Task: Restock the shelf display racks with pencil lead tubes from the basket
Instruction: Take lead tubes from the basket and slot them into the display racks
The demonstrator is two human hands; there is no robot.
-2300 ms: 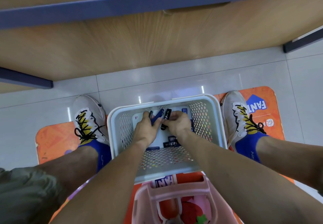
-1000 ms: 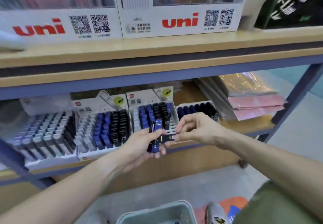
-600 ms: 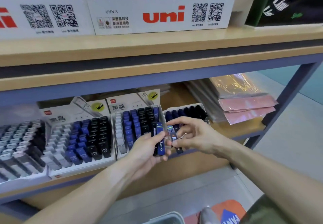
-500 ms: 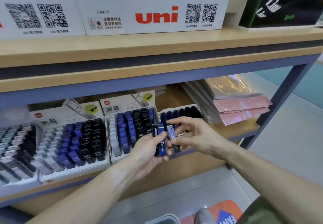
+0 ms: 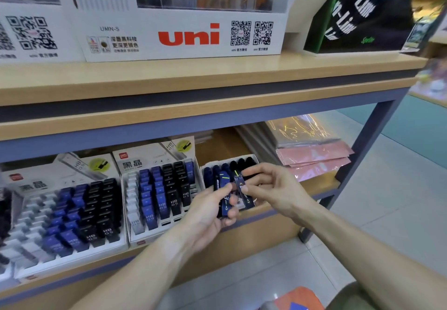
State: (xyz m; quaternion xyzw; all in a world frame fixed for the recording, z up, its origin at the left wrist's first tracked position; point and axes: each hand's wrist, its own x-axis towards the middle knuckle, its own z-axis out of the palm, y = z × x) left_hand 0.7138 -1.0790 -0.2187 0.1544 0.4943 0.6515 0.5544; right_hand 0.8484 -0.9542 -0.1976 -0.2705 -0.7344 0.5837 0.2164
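My left hand (image 5: 208, 215) holds a small bunch of dark blue pencil lead tubes (image 5: 223, 198) upright in front of the lower shelf. My right hand (image 5: 268, 189) pinches one blue tube (image 5: 244, 192) between thumb and fingers, just right of the bunch. Behind both hands stands a small rack (image 5: 229, 167) of blue and black tubes. Left of it are two larger white display racks (image 5: 159, 189) (image 5: 63, 213) with rows of white, blue and black HB 0.5 tubes. The basket is out of view.
An upper wooden shelf (image 5: 205, 77) carries white uni pen boxes (image 5: 183, 34) and a black-green bag (image 5: 362, 10). Pink plastic-wrapped packs (image 5: 312, 155) lie at the lower shelf's right end. A blue metal post (image 5: 362, 145) frames the right side. An orange floor mat (image 5: 300, 297) shows below.
My hands left the basket on the floor and rose to the lower shelf with the tubes. Over the last second my right hand drew one tube away from the bunch.
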